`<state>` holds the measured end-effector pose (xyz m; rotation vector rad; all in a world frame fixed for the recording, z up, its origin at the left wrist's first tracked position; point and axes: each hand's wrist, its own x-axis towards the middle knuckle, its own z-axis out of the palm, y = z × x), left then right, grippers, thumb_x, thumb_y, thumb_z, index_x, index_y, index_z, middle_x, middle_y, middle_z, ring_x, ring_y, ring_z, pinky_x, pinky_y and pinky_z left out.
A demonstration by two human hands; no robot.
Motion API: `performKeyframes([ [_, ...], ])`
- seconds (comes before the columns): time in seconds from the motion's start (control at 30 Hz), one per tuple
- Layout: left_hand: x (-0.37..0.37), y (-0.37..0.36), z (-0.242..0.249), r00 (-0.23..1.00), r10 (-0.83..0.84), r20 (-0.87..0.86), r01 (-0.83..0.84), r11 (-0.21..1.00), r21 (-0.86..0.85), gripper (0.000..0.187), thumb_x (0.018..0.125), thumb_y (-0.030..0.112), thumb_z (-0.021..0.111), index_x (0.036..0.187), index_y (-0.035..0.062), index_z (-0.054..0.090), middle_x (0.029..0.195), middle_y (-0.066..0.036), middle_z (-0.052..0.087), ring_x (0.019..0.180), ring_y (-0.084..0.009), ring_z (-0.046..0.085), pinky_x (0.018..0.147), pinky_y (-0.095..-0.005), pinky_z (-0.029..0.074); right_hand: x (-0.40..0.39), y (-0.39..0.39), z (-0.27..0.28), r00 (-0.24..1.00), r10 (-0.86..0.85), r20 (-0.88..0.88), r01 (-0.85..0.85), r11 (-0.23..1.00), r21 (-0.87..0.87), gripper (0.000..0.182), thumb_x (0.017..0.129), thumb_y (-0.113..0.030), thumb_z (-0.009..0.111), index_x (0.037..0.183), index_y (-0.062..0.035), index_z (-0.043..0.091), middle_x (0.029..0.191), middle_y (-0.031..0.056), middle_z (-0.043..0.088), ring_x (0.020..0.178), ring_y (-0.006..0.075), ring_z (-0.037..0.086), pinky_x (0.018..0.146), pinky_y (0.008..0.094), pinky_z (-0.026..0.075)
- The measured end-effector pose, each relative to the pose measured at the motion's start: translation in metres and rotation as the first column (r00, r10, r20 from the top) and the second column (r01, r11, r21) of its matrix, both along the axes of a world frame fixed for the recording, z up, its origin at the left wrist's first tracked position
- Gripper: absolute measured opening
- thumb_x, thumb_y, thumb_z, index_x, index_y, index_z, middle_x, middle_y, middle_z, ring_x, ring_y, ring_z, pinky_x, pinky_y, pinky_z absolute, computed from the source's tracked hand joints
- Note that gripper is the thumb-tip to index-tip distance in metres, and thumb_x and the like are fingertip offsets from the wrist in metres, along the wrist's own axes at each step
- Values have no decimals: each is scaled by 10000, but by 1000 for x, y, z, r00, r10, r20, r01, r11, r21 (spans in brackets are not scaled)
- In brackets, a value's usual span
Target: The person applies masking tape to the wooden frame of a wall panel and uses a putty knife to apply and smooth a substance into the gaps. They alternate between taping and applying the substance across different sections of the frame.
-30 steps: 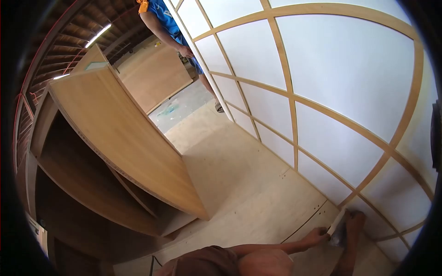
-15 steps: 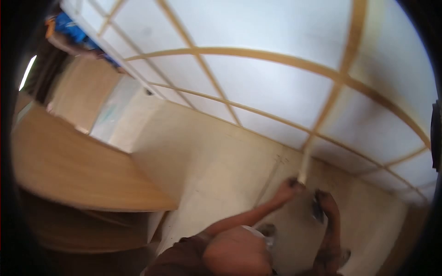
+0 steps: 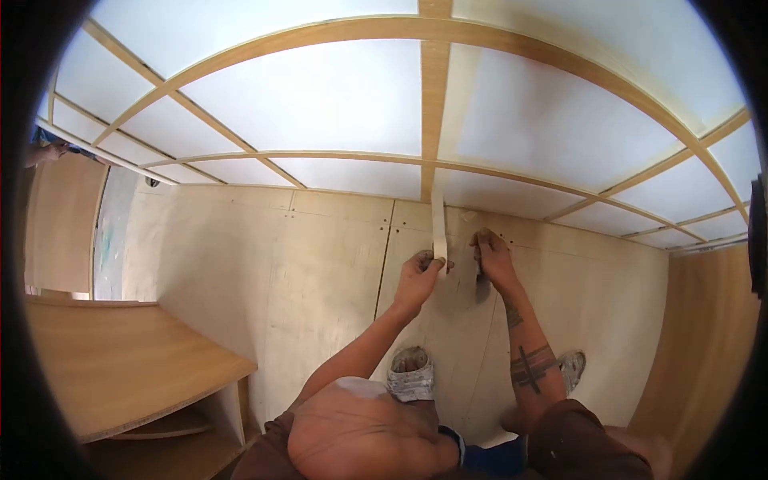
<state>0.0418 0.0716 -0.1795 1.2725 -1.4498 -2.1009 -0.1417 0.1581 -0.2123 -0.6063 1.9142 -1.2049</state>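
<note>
My left hand (image 3: 421,278) grips the lower end of a pale, narrow strip (image 3: 438,228), its thumb across it. The strip runs up to the bottom of a white panel with a wooden lattice (image 3: 430,96). To the right, my right hand (image 3: 491,254) is closed around a small dark tool (image 3: 481,282) pointing down; its exact kind is hard to make out. The two hands are apart, both just below the panel's lower edge.
Plywood flooring (image 3: 320,264) with seams and screw holes lies beneath. A wooden cabinet (image 3: 144,360) stands at lower left, a wooden board (image 3: 696,328) at right. Another person's hand (image 3: 52,150) shows at far left. My shoes (image 3: 411,374) are below.
The view has swung level and sharpened, so the panel and cabinet sit differently in it. Both hands appear further left and higher, still holding the strip and the dark tool.
</note>
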Motion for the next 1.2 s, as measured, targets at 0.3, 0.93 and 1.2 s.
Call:
performKeyframes([
  [0.3,3,-2,-14,997,6,-74,-7,1000,-1,210,984,165,633,1062,-17,706,953,-45,716,875,-116,619,820,-267,472,-1,-61,21,985,26,-169,-16,998,55,608,987,-560,593,858,19,725,803,156,717,777,260,654,794,388,504],
  [0.93,4,-14,-4,998,45,-53,-43,998,44,159,997,154,621,1000,24,712,889,1,686,771,-71,552,722,-253,437,3,-98,10,918,56,-394,30,977,209,681,818,-675,707,850,3,758,898,240,735,886,411,716,794,487,552],
  [1.2,0,-17,0,991,70,-111,-61,995,83,178,1002,167,612,1009,21,714,864,8,673,743,-72,540,698,-250,429,8,-98,16,883,-11,-470,106,979,177,661,801,-647,736,808,14,752,791,221,727,775,393,724,741,453,564],
])
